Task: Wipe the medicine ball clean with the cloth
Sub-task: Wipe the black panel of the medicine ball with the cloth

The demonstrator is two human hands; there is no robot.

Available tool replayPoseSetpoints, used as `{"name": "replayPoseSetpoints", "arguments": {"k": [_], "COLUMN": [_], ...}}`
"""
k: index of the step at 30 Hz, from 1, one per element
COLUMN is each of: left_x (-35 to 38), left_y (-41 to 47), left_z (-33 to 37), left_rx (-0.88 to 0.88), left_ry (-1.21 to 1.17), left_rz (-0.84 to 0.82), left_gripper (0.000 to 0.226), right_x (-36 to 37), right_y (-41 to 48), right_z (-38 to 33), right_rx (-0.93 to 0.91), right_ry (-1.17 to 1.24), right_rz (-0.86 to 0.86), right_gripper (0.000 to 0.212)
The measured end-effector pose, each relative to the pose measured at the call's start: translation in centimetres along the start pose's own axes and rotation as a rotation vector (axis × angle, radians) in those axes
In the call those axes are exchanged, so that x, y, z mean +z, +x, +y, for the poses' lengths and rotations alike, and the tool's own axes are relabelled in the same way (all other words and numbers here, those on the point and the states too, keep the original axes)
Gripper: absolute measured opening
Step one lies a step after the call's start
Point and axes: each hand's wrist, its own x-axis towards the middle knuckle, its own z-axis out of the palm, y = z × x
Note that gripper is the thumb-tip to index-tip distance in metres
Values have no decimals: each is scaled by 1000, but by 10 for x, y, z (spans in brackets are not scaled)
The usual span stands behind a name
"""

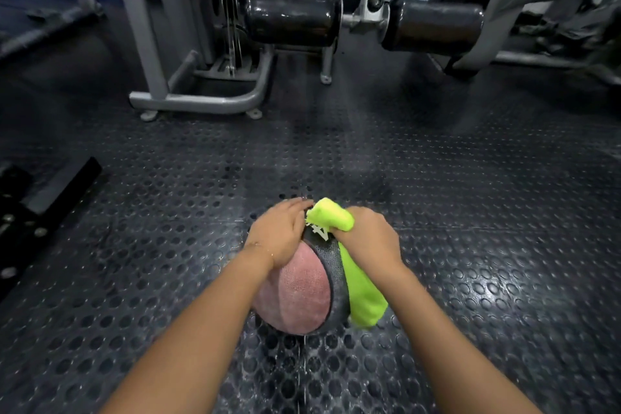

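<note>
Count: one medicine ball (295, 292), one cloth (361, 289), two bare hands and two black padded rollers (291, 19) on a gym machine (201, 101) were in view.
Ball: a round ball with a faded pink textured panel and a black grainy band carrying a white marking sat on the floor (470, 212), low in the middle of the frame.
Cloth: a bright yellow-green soft cloth, bunched at the top of the ball and trailing down the ball's right side.
Left hand: the left hand (280, 233) lay spread flat over the ball's upper left, fingers reaching toward the far side, palm touching the pink panel and gripping nothing else.
Right hand: the right hand (369, 239) was clenched around the cloth, pressing it against the black band at the top right of the ball.
Position: the ball sat between the two hands, directly under them, with both forearms reaching in from the bottom of the frame.
Floor: dark rubber matting with rows of raised round studs, glossy in patches.
Background: grey metal tubing of the machine frame stood well beyond the ball, its rollers cylindrical and shiny.
Left edge: a black flat bar (64, 185) lay on the floor, well apart from the ball.
</note>
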Motion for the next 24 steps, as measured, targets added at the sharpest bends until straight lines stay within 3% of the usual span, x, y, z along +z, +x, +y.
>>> {"name": "replayPoseSetpoints", "arguments": {"k": [7,11,17,21,24], "left_x": [12,10,12,10,10], "left_y": [-1,-5,-9,-12,-16], "left_z": [8,10,10,8,10], "left_rx": [-91,-184,-191,-185,-149], "left_ry": [13,8,-19,-13,5], "left_rz": [46,66,98,82,82], "left_gripper": [42,43,44,44,44], "right_x": [2,10,4,8,2], "right_y": [-8,-24,-12,-29,-13], "right_z": [12,4,7,9,21], "right_rx": [117,-2,75,-49,42], "right_ry": [116,65,113,21,26], "right_rz": [39,6,57,-1,41], "right_gripper": [20,19,18,18,18]}}
